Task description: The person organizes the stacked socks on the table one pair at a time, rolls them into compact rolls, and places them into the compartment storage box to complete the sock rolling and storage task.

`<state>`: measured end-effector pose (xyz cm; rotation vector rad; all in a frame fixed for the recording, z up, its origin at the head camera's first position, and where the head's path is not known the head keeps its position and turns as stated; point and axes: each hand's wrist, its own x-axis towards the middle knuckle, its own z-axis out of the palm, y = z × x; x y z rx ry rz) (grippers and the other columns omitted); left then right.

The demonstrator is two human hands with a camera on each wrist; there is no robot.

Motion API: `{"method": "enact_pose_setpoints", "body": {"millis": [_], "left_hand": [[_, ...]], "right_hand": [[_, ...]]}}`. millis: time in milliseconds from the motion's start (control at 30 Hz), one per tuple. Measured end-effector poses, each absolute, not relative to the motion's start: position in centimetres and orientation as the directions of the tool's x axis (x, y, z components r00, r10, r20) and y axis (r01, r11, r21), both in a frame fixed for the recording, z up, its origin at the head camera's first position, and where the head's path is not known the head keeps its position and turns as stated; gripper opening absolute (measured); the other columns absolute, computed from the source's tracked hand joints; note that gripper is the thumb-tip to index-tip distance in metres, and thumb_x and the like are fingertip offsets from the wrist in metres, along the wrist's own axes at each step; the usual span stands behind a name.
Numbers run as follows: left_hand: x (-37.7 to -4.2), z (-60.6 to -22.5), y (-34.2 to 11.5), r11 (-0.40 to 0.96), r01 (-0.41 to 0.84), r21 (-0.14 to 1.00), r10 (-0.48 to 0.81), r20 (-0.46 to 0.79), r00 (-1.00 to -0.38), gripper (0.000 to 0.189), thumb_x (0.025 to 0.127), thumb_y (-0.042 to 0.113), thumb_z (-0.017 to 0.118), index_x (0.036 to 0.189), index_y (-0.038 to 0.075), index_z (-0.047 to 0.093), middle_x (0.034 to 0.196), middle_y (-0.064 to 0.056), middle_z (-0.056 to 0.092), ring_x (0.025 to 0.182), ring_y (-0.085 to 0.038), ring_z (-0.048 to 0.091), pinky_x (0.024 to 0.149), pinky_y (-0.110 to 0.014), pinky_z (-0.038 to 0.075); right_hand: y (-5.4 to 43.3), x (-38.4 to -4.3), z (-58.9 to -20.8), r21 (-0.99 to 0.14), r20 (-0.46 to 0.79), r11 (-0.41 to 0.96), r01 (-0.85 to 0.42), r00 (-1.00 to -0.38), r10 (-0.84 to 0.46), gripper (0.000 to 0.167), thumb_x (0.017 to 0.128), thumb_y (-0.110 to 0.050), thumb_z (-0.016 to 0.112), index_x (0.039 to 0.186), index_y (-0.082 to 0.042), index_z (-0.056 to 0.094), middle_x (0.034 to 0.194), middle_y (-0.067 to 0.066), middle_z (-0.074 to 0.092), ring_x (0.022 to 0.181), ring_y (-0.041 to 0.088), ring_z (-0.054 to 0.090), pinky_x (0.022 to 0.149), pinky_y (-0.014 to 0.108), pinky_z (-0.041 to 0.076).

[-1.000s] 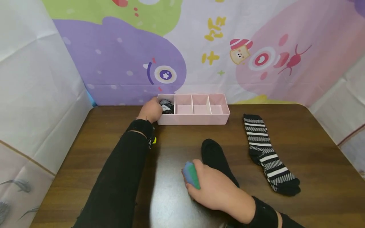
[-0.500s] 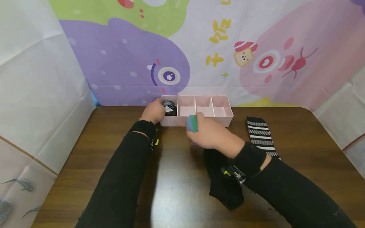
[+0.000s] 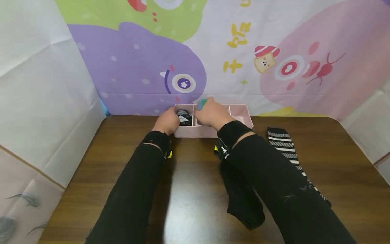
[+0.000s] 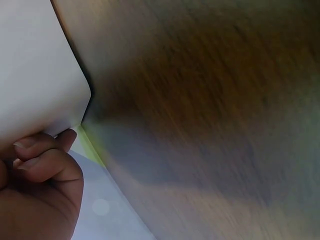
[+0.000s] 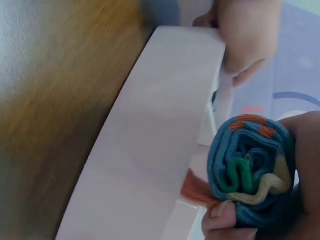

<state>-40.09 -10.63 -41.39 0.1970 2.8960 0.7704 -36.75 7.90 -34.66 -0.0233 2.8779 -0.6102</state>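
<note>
A pink divided box (image 3: 195, 132) stands against the back edge of the table. My left hand (image 3: 167, 121) grips its left end wall; the left wrist view shows curled fingers (image 4: 47, 160) at the box's end. In the leftmost compartment sits a rolled black sock (image 3: 185, 119) with a white-and-grey diamond pattern. Over the second compartment from the left, my right hand (image 3: 212, 113) holds a rolled blue sock (image 5: 250, 165) with green, orange and beige parts. The right wrist view shows its coiled end above the box's opening, fingers and thumb around the roll.
A flat black sock (image 3: 243, 203) lies on the wooden table (image 3: 195, 189), partly under my right forearm. To its right lies a black-and-white striped sock (image 3: 281, 144), partly covered by the sleeve. A cartoon-printed cloth (image 3: 146, 67) hangs directly behind the box.
My right hand has carried the rolled blue sock from above the black sock forward to the box. The left hand keeps its grip on the box's left end. The view has shifted slightly.
</note>
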Motion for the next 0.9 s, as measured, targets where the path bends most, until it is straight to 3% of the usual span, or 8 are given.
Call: {"method": "enact_pose_setpoints", "body": {"millis": [133, 267, 367, 600, 767, 900], "left_hand": [[-39.6, -41.2, -10.2, 0.86, 0.098, 0.501, 0.167, -0.095, -0.981, 0.054, 0.1, 0.008, 0.029, 0.152, -0.004, 0.04, 0.148, -0.023, 0.052, 0.136, -0.038, 0.048, 0.114, -0.047, 0.036], [-39.2, -40.8, -9.8, 0.858, 0.105, 0.503, 0.17, -0.086, -0.982, 0.054, 0.101, 0.009, 0.027, 0.152, -0.005, 0.039, 0.148, -0.024, 0.052, 0.136, -0.038, 0.049, 0.114, -0.047, 0.036], [-39.1, -40.5, -9.6, 0.859, 0.109, 0.5, 0.171, -0.081, -0.982, 0.054, 0.102, 0.009, 0.026, 0.152, -0.006, 0.038, 0.149, -0.024, 0.051, 0.137, -0.037, 0.049, 0.114, -0.046, 0.036], [-39.3, -40.4, -9.4, 0.86, 0.098, 0.501, 0.165, -0.091, -0.982, 0.055, 0.099, 0.007, 0.028, 0.152, -0.007, 0.038, 0.147, -0.024, 0.052, 0.135, -0.036, 0.05, 0.114, -0.045, 0.037], [-39.4, -40.5, -9.5, 0.859, 0.103, 0.501, 0.169, -0.088, -0.982, 0.053, 0.1, 0.009, 0.028, 0.149, -0.006, 0.04, 0.144, -0.025, 0.054, 0.133, -0.037, 0.052, 0.112, -0.046, 0.039], [-39.5, -40.5, -9.5, 0.858, 0.101, 0.504, 0.171, -0.093, -0.981, 0.053, 0.1, 0.009, 0.028, 0.149, -0.006, 0.04, 0.144, -0.025, 0.054, 0.133, -0.037, 0.052, 0.112, -0.046, 0.039]], "right_hand": [[7.8, -37.5, -35.5, -0.404, -0.172, 0.915, 0.021, -0.984, -0.054, 0.08, 0.095, -0.044, 0.055, 0.145, 0.012, 0.029, 0.1, 0.014, 0.057, 0.081, 0.028, 0.059, 0.071, 0.038, 0.046], [7.4, -37.8, -36.3, -0.406, -0.171, 0.913, 0.041, -0.985, -0.032, 0.082, 0.094, -0.042, 0.059, 0.147, 0.011, 0.025, 0.102, 0.017, 0.061, 0.085, 0.029, 0.06, 0.075, 0.04, 0.049], [6.7, -37.9, -36.9, -0.356, -0.16, 0.933, 0.053, -0.987, -0.004, 0.077, 0.095, -0.037, 0.059, 0.147, 0.009, 0.025, 0.105, 0.02, 0.063, 0.088, 0.032, 0.062, 0.077, 0.043, 0.052], [5.1, -37.4, -37.0, -0.166, -0.194, 0.983, 0.074, -0.98, 0.041, 0.071, 0.099, -0.034, 0.048, 0.152, 0.01, 0.028, 0.128, 0.024, 0.06, 0.101, 0.033, 0.063, 0.08, 0.044, 0.054], [4.5, -36.9, -37.0, -0.16, -0.205, 0.986, 0.043, -0.979, 0.01, 0.057, 0.099, -0.032, 0.05, 0.142, 0.006, 0.047, 0.122, 0.021, 0.064, 0.104, 0.032, 0.063, 0.079, 0.045, 0.053], [4.6, -37.1, -37.2, -0.168, -0.242, 0.985, 0.022, -0.97, -0.02, 0.047, 0.101, -0.028, 0.051, 0.137, 0.003, 0.05, 0.117, 0.018, 0.065, 0.099, 0.028, 0.064, 0.077, 0.045, 0.054]]}}
